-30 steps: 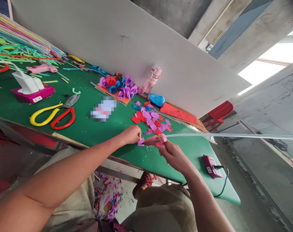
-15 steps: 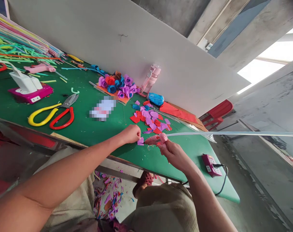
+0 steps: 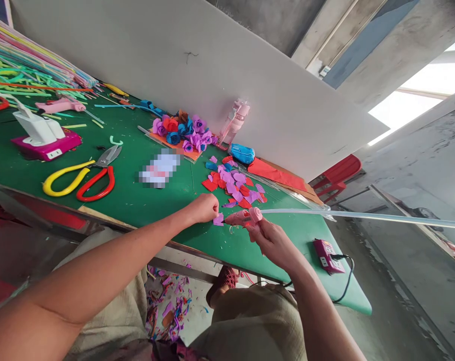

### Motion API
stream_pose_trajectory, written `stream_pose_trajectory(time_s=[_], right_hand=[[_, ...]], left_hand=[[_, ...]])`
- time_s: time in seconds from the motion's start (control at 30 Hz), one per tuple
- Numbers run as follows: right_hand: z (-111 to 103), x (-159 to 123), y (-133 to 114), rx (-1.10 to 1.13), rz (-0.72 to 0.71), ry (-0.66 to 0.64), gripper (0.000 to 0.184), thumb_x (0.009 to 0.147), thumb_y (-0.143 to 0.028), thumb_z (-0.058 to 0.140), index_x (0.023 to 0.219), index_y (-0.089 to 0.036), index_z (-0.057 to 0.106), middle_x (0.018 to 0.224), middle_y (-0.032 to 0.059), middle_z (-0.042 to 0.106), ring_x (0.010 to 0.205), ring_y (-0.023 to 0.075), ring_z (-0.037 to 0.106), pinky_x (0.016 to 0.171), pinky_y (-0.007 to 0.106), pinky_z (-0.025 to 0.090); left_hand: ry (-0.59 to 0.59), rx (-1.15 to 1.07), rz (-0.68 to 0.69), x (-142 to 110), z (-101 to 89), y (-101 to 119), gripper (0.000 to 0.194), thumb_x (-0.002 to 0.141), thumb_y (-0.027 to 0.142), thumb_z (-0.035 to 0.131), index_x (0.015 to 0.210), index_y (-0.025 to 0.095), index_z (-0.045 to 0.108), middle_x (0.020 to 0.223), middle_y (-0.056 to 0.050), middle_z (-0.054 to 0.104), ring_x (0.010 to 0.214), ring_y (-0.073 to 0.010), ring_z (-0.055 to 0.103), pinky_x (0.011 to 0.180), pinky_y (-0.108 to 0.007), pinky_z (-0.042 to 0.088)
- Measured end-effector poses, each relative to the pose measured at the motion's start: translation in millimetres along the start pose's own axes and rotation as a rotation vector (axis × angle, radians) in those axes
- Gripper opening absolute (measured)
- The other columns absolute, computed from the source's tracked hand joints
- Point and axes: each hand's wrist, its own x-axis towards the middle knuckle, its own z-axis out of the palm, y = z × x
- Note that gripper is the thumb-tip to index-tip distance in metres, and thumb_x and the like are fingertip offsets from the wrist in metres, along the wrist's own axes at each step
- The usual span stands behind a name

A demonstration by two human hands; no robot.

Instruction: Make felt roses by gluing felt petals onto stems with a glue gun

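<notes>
My left hand is closed in a pinch on a small purple foam petal at the near edge of the green table. My right hand grips a pink glue gun whose nozzle points left at the petal. A long clear glue stick runs out of the gun's back to the right. Just beyond lies a heap of purple, red and blue foam petals.
Finished foam roses lie on an orange sheet by the white board. Yellow and red-handled shears, a pink-based stand, a second glue gun, coloured straws, a pink bottle and a power strip surround them. Scraps litter the floor.
The far end of the clear glue stick has dipped a little lower. Both hands stay almost in place.
</notes>
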Motion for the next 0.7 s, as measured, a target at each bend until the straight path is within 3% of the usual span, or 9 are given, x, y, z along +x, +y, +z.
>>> stream_pose_trajectory(time_s=[0.17,0.5,0.7], right_hand=[[6.2,3.0,-2.6,-0.051,-0.049,0.015,0.036,0.09,-0.042,0.034,0.073,-0.019,0.055,0.059,0.0004,0.055,0.05,0.0133,0.048,0.051,0.024,0.036],[4.3,4.5,-2.1,-0.103,-0.056,-0.001,0.034,0.091,-0.043,0.033,0.073,-0.02,0.05,0.065,0.002,0.058,0.057,0.0153,0.051,0.055,0.025,0.035],[2.7,3.5,0.6,-0.09,-0.057,0.005,0.033,0.092,-0.042,0.033,0.081,-0.019,0.054,0.065,0.0019,0.059,0.057,0.0158,0.052,0.055,0.025,0.036]], left_hand=[[0.007,0.007,0.025,1.2,2.3,-3.3,0.014,0.062,0.014,0.056,0.05,0.016,0.062,0.052,-0.001,0.059,0.053,-0.0117,0.049,0.05,-0.024,0.028],[0.001,-0.016,0.01,1.0,2.8,-4.4,0.012,0.062,0.014,0.057,0.055,0.017,0.066,0.058,-0.002,0.065,0.058,-0.013,0.055,0.054,-0.023,0.032],[-0.009,-0.007,-0.016,-1.1,-1.9,1.7,0.014,0.062,0.009,0.056,0.056,0.016,0.065,0.063,-0.004,0.067,0.059,-0.0132,0.057,0.052,-0.023,0.032]])
